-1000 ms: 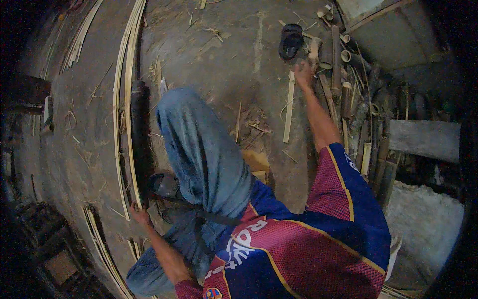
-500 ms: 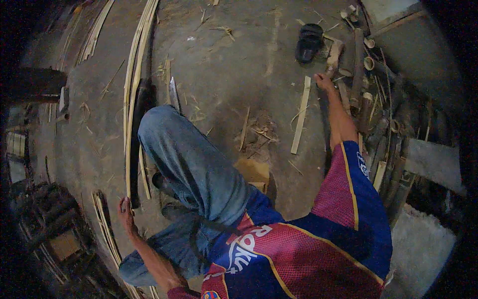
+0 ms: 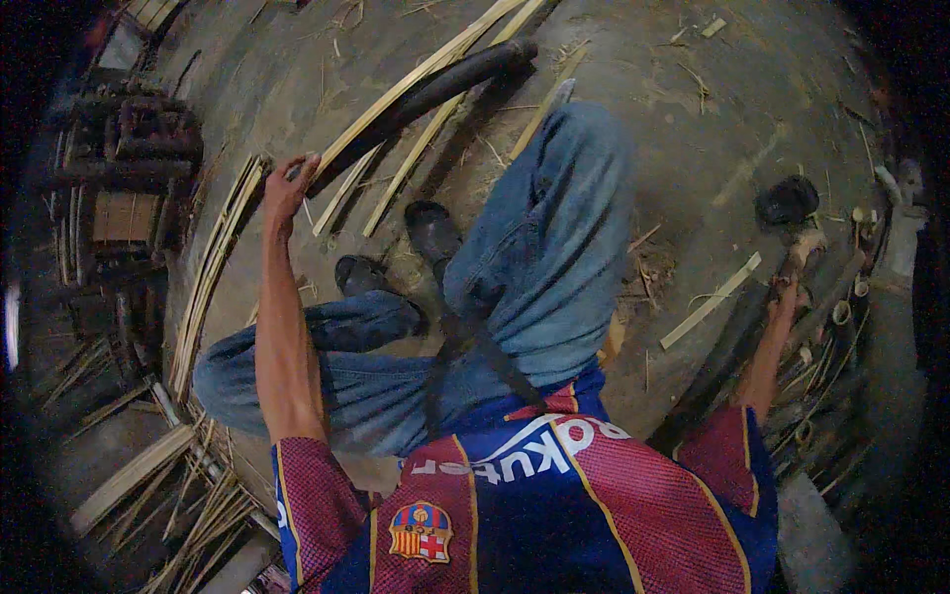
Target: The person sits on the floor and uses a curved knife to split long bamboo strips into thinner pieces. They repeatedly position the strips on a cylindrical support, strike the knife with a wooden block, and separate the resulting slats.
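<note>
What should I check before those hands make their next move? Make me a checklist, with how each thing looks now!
1. Left hand at the long pale strip: ok, it is at the near end.
2. Left hand's grip firm: cannot tell.
3. Right hand holding something: cannot tell, it is small and dim there.
4. Dark footwear apart from the strip ends: ok, there is a gap.
5. Floor free of scraps: not ok, pale bits and a short flat strip lie on it.
6. Grey thing beside the raised knee safe: cannot tell, only its tip shows.
</note>
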A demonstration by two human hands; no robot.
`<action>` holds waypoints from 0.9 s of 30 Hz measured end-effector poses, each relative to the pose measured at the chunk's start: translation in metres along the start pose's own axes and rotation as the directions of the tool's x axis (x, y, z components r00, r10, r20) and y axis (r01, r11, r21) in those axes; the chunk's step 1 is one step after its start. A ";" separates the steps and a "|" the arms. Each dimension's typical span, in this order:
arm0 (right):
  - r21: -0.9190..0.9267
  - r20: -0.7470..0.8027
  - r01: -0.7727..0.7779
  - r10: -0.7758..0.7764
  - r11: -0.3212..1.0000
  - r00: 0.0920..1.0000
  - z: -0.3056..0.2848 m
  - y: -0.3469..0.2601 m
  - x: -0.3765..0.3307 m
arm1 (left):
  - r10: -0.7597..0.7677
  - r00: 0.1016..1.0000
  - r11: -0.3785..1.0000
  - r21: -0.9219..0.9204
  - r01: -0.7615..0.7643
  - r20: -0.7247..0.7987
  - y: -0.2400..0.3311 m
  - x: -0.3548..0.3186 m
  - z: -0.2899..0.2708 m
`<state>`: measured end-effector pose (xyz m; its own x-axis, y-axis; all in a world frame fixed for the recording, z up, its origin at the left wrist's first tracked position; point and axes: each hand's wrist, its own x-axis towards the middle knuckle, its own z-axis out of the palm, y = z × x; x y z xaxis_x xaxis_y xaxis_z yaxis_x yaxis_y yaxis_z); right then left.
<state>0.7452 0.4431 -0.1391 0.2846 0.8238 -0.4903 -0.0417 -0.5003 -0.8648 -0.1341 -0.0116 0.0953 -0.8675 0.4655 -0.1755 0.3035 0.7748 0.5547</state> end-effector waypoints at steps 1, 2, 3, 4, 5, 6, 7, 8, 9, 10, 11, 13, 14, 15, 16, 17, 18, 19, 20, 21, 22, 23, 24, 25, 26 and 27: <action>0.080 0.076 -0.092 0.086 0.993 0.993 0.008 -0.012 -0.024 | -0.051 0.999 0.998 -0.033 0.051 0.009 -0.001 0.003 -0.004; 0.191 0.162 -0.077 0.046 0.979 0.986 0.017 -0.016 -0.057 | -0.099 0.995 0.993 -0.068 0.101 0.025 -0.007 0.007 -0.004; 0.323 0.247 -0.082 -0.001 0.943 0.969 0.026 -0.015 -0.083 | 0.002 0.999 0.997 -0.078 -0.006 -0.042 -0.005 0.006 0.002; 0.342 0.285 -0.101 0.000 0.934 0.959 0.043 -0.031 -0.113 | -0.016 0.999 0.990 -0.137 0.011 -0.031 -0.012 0.018 0.003; 0.361 0.322 -0.120 -0.003 0.925 0.947 0.057 -0.046 -0.143 | -0.030 0.999 0.980 -0.198 0.026 -0.019 -0.021 0.028 0.007; 0.390 0.355 -0.139 -0.009 0.910 0.935 0.068 -0.056 -0.171 | -0.034 0.999 0.966 -0.256 0.030 -0.009 -0.026 0.032 0.011; 0.433 0.365 -0.109 -0.063 0.895 0.929 0.079 -0.069 -0.201 | -0.043 0.999 0.968 -0.246 0.046 0.016 -0.016 0.030 0.013; 0.474 0.385 -0.092 -0.112 0.876 0.916 0.095 -0.080 -0.232 | -0.036 0.999 0.986 -0.165 0.037 0.015 -0.017 0.033 0.009; 0.504 0.428 -0.117 -0.130 0.856 0.894 0.117 -0.099 -0.264 | -0.033 0.999 0.995 -0.090 0.034 0.012 -0.022 0.039 0.004; 0.536 0.464 -0.144 -0.148 0.832 0.873 0.135 -0.115 -0.296 | -0.025 1.000 1.000 -0.015 0.025 0.014 -0.024 0.044 0.001; 0.549 0.523 -0.218 -0.128 0.807 0.843 0.156 -0.133 -0.327 | -0.021 0.999 0.999 -0.046 0.023 0.032 -0.025 0.046 0.000; 0.497 0.712 -0.413 -0.086 0.763 0.697 0.207 -0.162 -0.394 | -0.003 0.998 0.993 -0.117 0.010 0.061 -0.018 0.053 -0.002; 0.406 0.829 -0.530 -0.055 0.745 0.557 0.239 -0.173 -0.431 | 0.006 0.999 0.990 -0.140 -0.002 0.032 -0.020 0.054 -0.004; 0.290 0.917 -0.626 -0.022 0.724 0.399 0.265 -0.176 -0.460 | 0.011 1.000 0.986 -0.165 -0.009 0.006 -0.024 0.054 -0.003; 0.215 0.920 -0.631 0.062 0.745 0.387 0.284 -0.170 -0.478 | 0.013 1.000 0.981 -0.192 -0.016 -0.019 -0.026 0.053 -0.001; 0.135 0.917 -0.637 0.148 0.759 0.370 0.304 -0.157 -0.490 | 0.014 0.999 0.977 -0.213 -0.020 -0.033 -0.029 0.052 0.001; 0.045 0.891 -0.577 0.229 0.815 0.393 0.322 -0.141 -0.509 | 0.022 0.999 0.973 -0.228 -0.031 -0.044 -0.027 0.049 0.004; -0.048 0.855 -0.516 0.303 0.855 0.421 0.340 -0.122 -0.527 | 0.032 0.998 0.970 -0.240 -0.044 -0.054 -0.029 0.049 0.004; -0.177 0.816 -0.479 0.400 0.860 0.417 0.361 -0.101 -0.545 | 0.038 0.998 0.972 -0.228 -0.048 -0.047 -0.036 0.052 0.005; -0.299 0.761 -0.442 0.491 0.846 0.424 0.378 -0.080 -0.558 | 0.048 0.998 0.975 -0.216 -0.054 -0.033 -0.043 0.056 0.007; -0.385 0.754 -0.434 0.548 0.815 0.361 0.391 -0.047 -0.553 | 0.061 0.998 0.978 -0.200 -0.063 -0.020 -0.047 0.058 0.010; -0.464 0.739 -0.421 0.603 0.779 0.301 0.400 -0.014 -0.548 | 0.056 0.998 0.977 -0.203 -0.057 -0.014 -0.049 0.057 0.013; -0.495 0.722 -0.420 0.629 0.760 0.287 0.408 0.006 -0.556 | 0.052 0.998 0.977 -0.207 -0.055 -0.019 -0.049 0.053 0.019; -0.529 0.703 -0.417 0.657 0.739 0.273 0.419 0.023 -0.568 | 0.044 0.999 0.976 -0.212 -0.049 -0.025 -0.050 0.051 0.020; -0.562 0.696 -0.340 0.653 0.754 0.298 0.428 0.046 -0.572 | 0.034 0.999 0.972 -0.233 -0.041 -0.031 -0.055 0.049 0.020; -0.589 0.692 -0.263 0.645 0.764 0.324 0.436 0.074 -0.573 | 0.027 0.999 0.967 -0.252 -0.035 -0.035 -0.059 0.047 0.021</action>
<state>0.1613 0.0504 0.0303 -0.5974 0.1284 -0.7916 0.4576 -0.7561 -0.4680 -0.1842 -0.0267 0.0371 -0.8723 0.4709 -0.1315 0.2246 0.6249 0.7477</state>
